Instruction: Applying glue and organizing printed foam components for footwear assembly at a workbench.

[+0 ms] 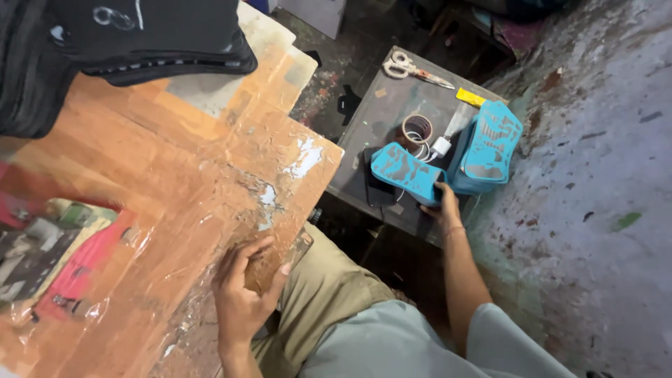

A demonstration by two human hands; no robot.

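My left hand (245, 287) rests flat on the near edge of a worn orange board (175, 189) covered in torn clear film, fingers spread. My right hand (443, 199) reaches out to a small dark side table (392, 105) and grips the end of a turquoise patterned shoe piece (407, 171). A second, larger turquoise piece (490, 143) stands just right of it on the table.
Scissors (409, 68), a tape roll (418, 128), a white charger plug (441, 145) and a yellow-handled scraper (465, 105) lie on the side table. A black garment (147, 35) hangs over the board's far edge. Rough grey floor (602, 175) lies to the right.
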